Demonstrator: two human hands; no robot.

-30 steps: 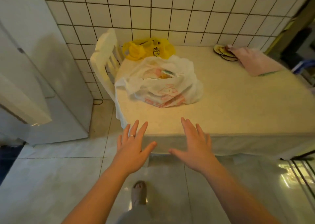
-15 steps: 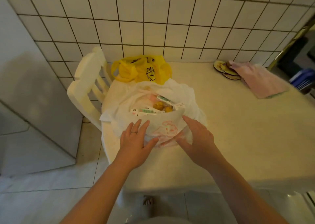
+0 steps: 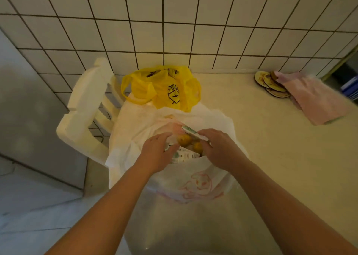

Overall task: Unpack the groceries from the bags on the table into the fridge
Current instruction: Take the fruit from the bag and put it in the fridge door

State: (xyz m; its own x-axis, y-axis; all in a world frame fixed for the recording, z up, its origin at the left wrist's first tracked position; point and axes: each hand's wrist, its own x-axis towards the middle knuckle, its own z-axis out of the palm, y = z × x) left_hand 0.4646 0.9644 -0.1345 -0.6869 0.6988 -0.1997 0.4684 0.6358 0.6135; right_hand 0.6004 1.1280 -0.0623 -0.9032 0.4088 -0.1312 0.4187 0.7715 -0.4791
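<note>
A white plastic bag (image 3: 193, 183) with a pink cartoon print stands open at the table's left end. Inside it lie two round yellow-brown fruits (image 3: 184, 139) and several white-and-green cartons. My left hand (image 3: 157, 154) reaches into the bag's mouth, its fingers curled round the end of a white carton (image 3: 184, 155). On the other side my right hand (image 3: 219, 148) grips a slanted white-and-green carton (image 3: 188, 130) above the fruits. Behind the white bag, against the tiled wall, sits a yellow plastic bag (image 3: 166, 88). The fridge's grey side (image 3: 34, 119) fills the left edge.
The cream table (image 3: 271, 157) stretches to the right. A pink cloth (image 3: 313, 97) and a few round coasters (image 3: 269, 84) lie at its far right by the wall. A white chair (image 3: 85, 107) stands between the table's left end and the fridge.
I have stepped up to the table. Both hands went from hovering open before the table edge, to the white bag's near rim, to inside its mouth on the cartons.
</note>
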